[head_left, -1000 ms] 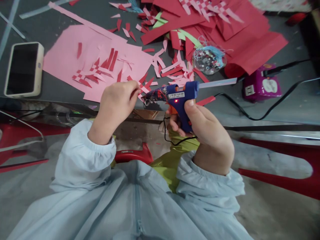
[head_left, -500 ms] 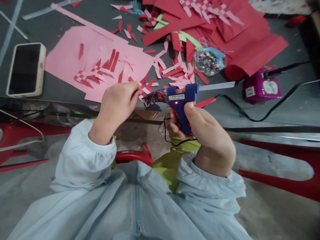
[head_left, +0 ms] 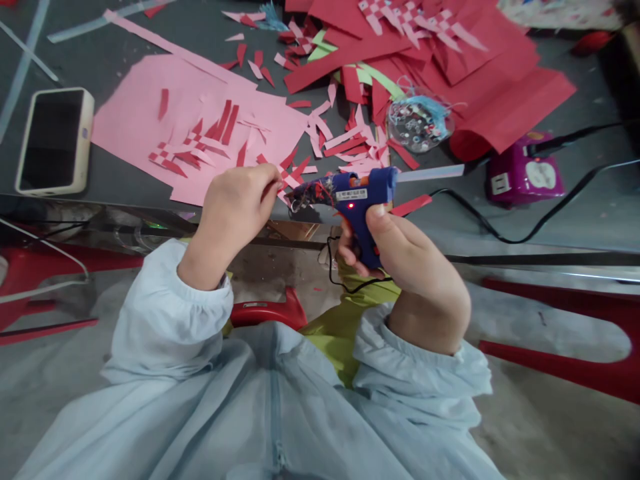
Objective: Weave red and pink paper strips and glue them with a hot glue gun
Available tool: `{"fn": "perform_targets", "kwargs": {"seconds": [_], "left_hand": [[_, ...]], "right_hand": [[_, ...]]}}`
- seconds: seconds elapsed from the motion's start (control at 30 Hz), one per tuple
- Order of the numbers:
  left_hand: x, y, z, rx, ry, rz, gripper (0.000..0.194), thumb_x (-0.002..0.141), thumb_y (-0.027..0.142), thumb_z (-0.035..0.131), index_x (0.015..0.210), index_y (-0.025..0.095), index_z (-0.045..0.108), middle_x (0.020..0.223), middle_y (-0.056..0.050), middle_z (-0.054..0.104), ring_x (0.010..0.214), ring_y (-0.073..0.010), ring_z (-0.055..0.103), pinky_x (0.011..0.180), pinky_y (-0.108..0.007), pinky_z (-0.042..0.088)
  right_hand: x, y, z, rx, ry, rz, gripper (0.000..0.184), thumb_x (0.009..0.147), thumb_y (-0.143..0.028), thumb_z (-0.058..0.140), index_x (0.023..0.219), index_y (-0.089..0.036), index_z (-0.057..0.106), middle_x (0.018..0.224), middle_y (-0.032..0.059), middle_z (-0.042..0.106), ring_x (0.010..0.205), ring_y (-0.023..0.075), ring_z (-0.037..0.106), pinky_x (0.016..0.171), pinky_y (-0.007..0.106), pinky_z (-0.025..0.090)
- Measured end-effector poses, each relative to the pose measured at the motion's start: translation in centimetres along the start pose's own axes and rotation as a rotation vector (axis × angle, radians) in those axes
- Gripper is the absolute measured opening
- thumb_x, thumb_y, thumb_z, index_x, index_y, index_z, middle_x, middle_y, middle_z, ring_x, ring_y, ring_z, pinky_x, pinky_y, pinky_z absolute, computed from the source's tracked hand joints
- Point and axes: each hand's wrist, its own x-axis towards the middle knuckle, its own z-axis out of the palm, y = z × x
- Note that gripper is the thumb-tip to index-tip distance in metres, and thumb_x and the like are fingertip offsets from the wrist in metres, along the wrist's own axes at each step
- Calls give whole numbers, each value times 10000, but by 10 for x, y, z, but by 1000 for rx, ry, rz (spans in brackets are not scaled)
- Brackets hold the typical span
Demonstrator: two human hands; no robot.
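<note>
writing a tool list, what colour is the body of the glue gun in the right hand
The glue gun body is dark blue; head view.

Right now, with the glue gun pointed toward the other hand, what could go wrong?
The glue gun has its red light lit, so its nozzle, very near the pinched fingertips of the left hand, could burn them. Loose paper strips lie close by; stray glue might stick to them. The black cord loops below the right hand and could snag, jerking the gun.
</note>
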Motion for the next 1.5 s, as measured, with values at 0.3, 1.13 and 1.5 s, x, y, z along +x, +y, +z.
{"fn": "perform_targets", "kwargs": {"seconds": [0.3, 1.13, 1.5], "left_hand": [[0, -1, 0, 1, 6, 13, 245, 993, 294, 476, 991, 215, 708, 941, -79, 769, 885, -251, 719, 772, -351, 498], [-1, -3, 2, 0, 19, 22, 246, 994, 298, 471, 967, 219, 703, 904, -70, 764, 861, -244, 717, 757, -347, 499], [-1, -3, 4, 7, 39, 46, 240, 994, 281, 494, 1006, 204, 722, 929, -65, 775, 860, -218, 719, 771, -318, 500]], "right_hand": [[1, -7, 1, -12, 5, 31, 599, 772, -832, 563, 739, -234, 591, 563, -5, 584, 393, 90, 458, 356, 248, 304], [-3, -8, 0, -24, 16, 35, 595, 779, -832, 553, 791, -244, 642, 564, 18, 588, 399, 90, 469, 362, 251, 324], [6, -3, 3, -43, 6, -48, 644, 780, -856, 513, 822, -220, 605, 568, 4, 579, 396, 90, 470, 351, 252, 313]]}}
